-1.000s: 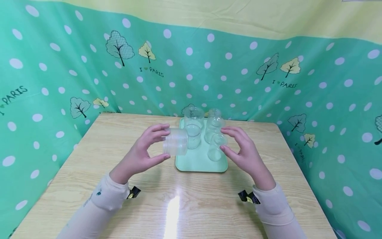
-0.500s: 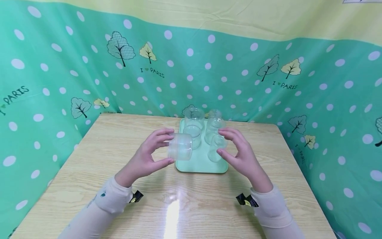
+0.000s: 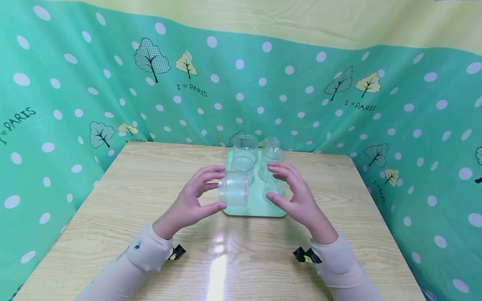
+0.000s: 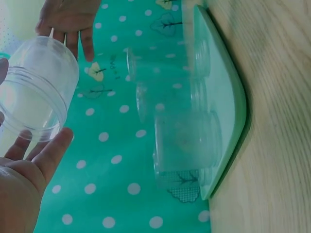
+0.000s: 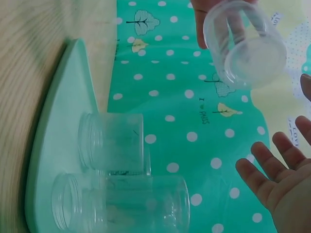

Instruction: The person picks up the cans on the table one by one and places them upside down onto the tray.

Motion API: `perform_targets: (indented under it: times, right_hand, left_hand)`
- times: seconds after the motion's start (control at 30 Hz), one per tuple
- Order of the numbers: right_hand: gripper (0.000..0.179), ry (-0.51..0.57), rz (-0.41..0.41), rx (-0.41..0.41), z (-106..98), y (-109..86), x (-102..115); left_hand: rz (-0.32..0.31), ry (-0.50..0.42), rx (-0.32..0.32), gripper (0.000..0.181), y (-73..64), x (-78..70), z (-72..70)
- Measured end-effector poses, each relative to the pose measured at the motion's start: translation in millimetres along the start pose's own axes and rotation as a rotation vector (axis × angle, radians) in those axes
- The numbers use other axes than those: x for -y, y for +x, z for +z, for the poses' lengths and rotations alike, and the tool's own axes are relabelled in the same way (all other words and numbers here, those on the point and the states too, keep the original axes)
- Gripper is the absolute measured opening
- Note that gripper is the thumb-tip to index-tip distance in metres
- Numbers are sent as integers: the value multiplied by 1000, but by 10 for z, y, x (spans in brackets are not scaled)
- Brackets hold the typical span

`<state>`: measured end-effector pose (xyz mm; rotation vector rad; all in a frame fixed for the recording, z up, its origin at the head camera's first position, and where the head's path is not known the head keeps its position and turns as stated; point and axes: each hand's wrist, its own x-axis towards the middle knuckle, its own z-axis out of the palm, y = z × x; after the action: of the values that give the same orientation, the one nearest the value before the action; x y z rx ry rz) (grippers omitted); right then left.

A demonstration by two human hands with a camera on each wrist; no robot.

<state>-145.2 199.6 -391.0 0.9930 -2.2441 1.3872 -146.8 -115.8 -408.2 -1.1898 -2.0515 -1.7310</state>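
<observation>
My left hand holds a clear plastic jar by its threaded rim, fingers above and thumb below. The jar lies on its side in the air, in front of the tray's left half, with its mouth toward the left palm and its base toward the right. My right hand is apart from it, thumb and fingers spread, holding nothing. Behind, several clear jars stand on a pale green tray, threaded ends down. The right fingers partly hide the front right jar; the held jar partly hides the front left one.
The tray sits on a wood-grain table, near its back edge. A green dotted curtain with tree prints surrounds the table at the back and both sides.
My left hand has carried the jar rightward and a little toward me. My right hand has moved left, so the gap between the jar and its fingertips is smaller.
</observation>
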Motion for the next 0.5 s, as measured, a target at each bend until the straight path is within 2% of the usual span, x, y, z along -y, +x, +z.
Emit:
perform_targets:
  times: [0.3, 0.5]
  right_hand:
    - [67, 90, 23, 50, 111, 53, 314]
    - [73, 159, 23, 88, 156, 50, 357]
  left_hand:
    - [-52, -45, -14, 71, -11, -38, 103]
    - [-45, -54, 1, 71, -21, -40, 155]
